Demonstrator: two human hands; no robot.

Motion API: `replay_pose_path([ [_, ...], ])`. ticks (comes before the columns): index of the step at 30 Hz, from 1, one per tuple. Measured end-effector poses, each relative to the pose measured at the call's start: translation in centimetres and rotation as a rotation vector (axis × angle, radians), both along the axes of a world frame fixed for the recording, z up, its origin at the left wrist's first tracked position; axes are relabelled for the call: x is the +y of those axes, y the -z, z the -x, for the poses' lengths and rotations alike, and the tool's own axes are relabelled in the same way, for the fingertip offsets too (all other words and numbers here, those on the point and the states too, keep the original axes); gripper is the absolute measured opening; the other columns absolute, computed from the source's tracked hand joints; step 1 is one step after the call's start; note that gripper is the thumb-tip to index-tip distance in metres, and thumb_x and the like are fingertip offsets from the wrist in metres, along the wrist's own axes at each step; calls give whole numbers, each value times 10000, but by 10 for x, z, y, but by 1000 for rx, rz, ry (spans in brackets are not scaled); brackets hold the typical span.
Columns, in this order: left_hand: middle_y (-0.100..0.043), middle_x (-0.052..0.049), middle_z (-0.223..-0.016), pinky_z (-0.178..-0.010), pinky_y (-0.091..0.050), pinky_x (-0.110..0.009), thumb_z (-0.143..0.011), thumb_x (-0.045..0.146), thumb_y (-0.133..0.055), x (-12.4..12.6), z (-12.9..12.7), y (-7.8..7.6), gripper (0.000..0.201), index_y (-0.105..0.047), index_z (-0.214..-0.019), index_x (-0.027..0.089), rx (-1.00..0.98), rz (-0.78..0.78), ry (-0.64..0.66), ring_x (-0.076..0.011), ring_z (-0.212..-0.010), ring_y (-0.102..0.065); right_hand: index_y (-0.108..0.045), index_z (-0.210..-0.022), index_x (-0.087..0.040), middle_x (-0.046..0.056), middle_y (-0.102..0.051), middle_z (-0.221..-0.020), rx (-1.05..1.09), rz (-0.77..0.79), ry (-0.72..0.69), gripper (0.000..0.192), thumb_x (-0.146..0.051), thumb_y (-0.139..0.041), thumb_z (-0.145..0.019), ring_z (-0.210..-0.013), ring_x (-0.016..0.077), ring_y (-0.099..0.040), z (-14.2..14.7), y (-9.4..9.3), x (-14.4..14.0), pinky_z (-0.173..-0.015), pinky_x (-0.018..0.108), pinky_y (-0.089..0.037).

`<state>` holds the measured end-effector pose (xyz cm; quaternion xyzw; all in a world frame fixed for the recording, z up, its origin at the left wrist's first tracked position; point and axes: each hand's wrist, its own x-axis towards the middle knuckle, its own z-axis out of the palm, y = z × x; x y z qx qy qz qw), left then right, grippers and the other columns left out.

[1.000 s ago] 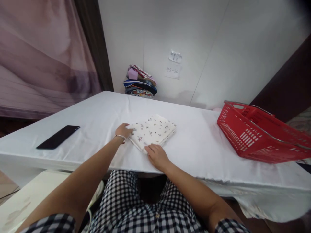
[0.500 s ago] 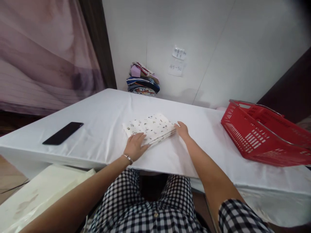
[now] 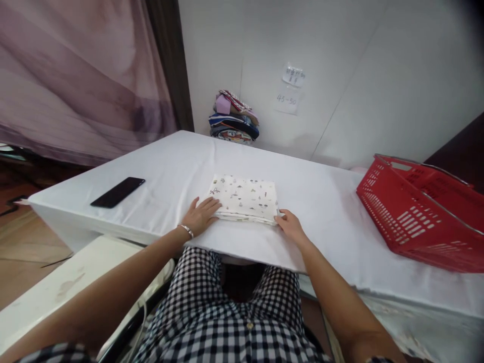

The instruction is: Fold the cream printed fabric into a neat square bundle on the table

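Observation:
A white folded cloth (image 3: 244, 196) with small scattered prints lies flat in front of me, its folded layers showing along the near edge. My left hand (image 3: 201, 216) lies on its near left corner with fingers stretched out, partly on the tabletop. At the near right corner, my right hand (image 3: 290, 224) pinches the layered edge between thumb and fingers. The cloth rests on a table (image 3: 321, 201) covered in white fabric.
A black phone (image 3: 118, 192) lies to the left on the table. On the right stands a red plastic basket (image 3: 408, 217) with metal handles. Folded clothes (image 3: 234, 121) are stacked at the back against the wall, and paper notes (image 3: 288, 100) hang above.
The folded cloth has turned so its near edge lies roughly parallel to the table's front edge. My right hand has come nearer to me; my left hand has shifted left. The camera view has shifted.

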<state>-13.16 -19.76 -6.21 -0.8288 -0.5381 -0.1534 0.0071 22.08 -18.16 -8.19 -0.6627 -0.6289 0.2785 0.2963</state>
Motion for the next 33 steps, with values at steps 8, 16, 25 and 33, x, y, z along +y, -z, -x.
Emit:
replay_pose_path([
  [8,-592,-69,-1197,-1052,-239,-473,-847,354,-462,1,-23,-6,346,-582,-1145,225,-101,-36,72,-236,-1150,-487,-601,-1050,-197,81,-603,-1071,-178,-602,-168,256,-293,-468,-853,-1016,210,-523,14,-12,-27,-839,355,-448],
  [16,-626,-79,-1096,-923,-397,-404,-881,303,-402,4,-26,0,315,-610,-1092,196,-162,-81,106,-220,-1031,-532,-644,-1005,-217,51,-648,-1001,-336,-573,-421,206,-264,-498,-867,-931,205,-543,29,-13,-11,-837,369,-408],
  [25,-645,-77,-980,-880,-428,-377,-880,351,-416,6,-25,-1,307,-660,-981,194,-242,-93,104,-201,-950,-548,-661,-979,-209,56,-647,-969,-288,-669,-387,218,-258,-471,-884,-919,190,-546,27,3,-13,-818,364,-406],
  [33,-638,-80,-938,-824,-432,-362,-909,319,-354,11,-23,-2,341,-668,-937,190,-161,-111,134,-202,-912,-539,-662,-969,-218,50,-646,-968,-269,-719,-344,231,-272,-451,-894,-934,189,-545,29,4,-14,-840,372,-400],
])
